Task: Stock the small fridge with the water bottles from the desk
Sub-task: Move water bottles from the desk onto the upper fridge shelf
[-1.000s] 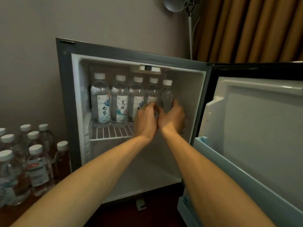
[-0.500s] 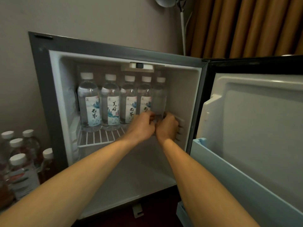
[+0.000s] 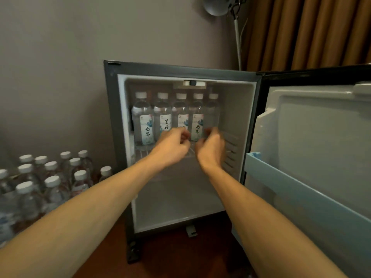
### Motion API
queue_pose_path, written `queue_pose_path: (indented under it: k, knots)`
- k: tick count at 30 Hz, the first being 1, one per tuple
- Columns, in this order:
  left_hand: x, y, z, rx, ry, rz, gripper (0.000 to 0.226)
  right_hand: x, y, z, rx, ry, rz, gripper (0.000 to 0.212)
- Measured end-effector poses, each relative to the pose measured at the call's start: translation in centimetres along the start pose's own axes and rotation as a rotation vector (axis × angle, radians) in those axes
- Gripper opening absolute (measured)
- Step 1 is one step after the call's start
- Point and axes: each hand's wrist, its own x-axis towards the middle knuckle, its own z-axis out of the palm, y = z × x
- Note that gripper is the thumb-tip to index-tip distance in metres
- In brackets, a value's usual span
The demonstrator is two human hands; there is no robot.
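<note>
The left hand [image 3: 172, 146] and right hand [image 3: 210, 149] hover loosely curled, empty, at the wire shelf's [image 3: 143, 153] front edge; upright water bottles [image 3: 52, 181] on the desk [image 3: 180, 255] stand leftward, nearer the left hand.

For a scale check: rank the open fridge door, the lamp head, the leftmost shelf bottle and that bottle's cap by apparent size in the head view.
1. open fridge door
2. leftmost shelf bottle
3. lamp head, cut off by the frame top, so 2 and 3 are unsure
4. cap
</note>
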Motion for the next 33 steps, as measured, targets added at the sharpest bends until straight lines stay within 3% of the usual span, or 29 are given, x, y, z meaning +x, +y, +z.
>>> queue_pose_path:
  k: [6, 11, 19, 28, 33]
  knots:
    - [-5.5, -0.5, -6.6, 0.068, 0.073, -0.036, 0.028, -4.8, -4.1, -0.5, 0.046, -0.084, -0.12, 0.022]
    - [-11.3, -2.2, -11.7, 0.11, 0.173, -0.122, 0.019, -10.8, -8.4, 1.5, 0.252, -0.173, -0.178, 0.015]
    - [-21.4, -7.8, -18.4, 0.208, 0.327, -0.32, 0.02, -21.1, -13.5, 7.0, 0.334, -0.508, -0.27, 0.015]
    - [-31.4, -16.1, -22.7, 0.277, 0.551, -0.516, 0.037, -31.5, -17.9, 15.4, 0.245, -0.904, -0.319, 0.03]
    - [-35.6, -20.6, -23.5, 0.27, 0.615, -0.653, 0.036, -35.6, -19.3, 19.3, 0.197, -1.045, -0.347, 0.043]
